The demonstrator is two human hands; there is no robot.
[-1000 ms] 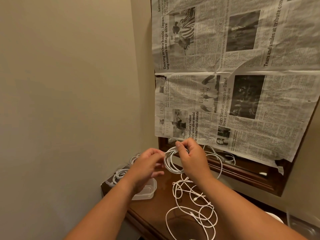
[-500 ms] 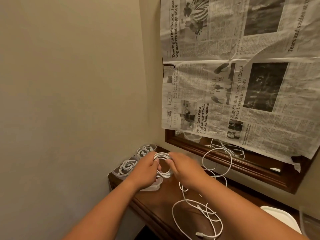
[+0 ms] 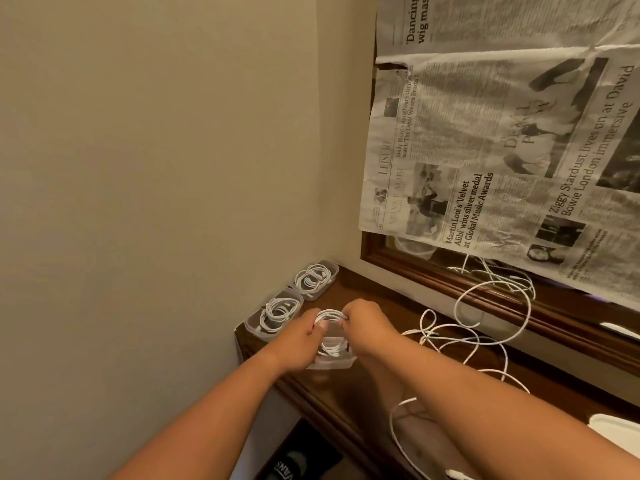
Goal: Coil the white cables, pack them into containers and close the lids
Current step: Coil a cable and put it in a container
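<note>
The left grip (image 3: 300,336) and right grip (image 3: 364,323) pinch opposite sides of the coil (image 3: 329,316), which sits partly in the tub (image 3: 334,362) near the desk's (image 3: 349,393) left edge. The cable looks light and springy, so holding across all the loops should stop them fanning out.

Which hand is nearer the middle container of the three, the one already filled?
Left. The left hand sits right beside the middle container, close to its rim. The right hand is farther right, across the coil that both hands grip.
</note>
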